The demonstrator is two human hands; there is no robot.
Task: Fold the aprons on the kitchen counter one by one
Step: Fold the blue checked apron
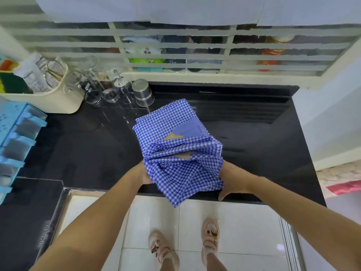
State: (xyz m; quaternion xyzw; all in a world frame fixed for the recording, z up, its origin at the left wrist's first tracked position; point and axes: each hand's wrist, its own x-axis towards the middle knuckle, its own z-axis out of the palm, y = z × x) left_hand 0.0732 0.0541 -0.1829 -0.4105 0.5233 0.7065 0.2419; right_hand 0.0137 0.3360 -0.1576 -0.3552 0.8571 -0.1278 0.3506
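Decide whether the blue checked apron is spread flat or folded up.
Folded up, loosely: the apron lies in creased, overlapping layers, one corner hanging past the counter edge.

The apron (175, 137) lies on the surface (88, 153) between left grip (143, 174) and right grip (232, 180), with steel cup (142, 92) and glasses (105, 89) beyond the left.

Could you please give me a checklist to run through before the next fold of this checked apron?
1. Grip: the left hand and right hand hold the sides of the apron: ok.
2. Flatness: the near half of the apron is bunched and creased: not ok.
3. Support: one corner hangs over the near edge of the counter: not ok.
4. Clearance: the steel cup and glasses stand apart from the cloth: ok.
5. Strings tucked in: cannot tell.
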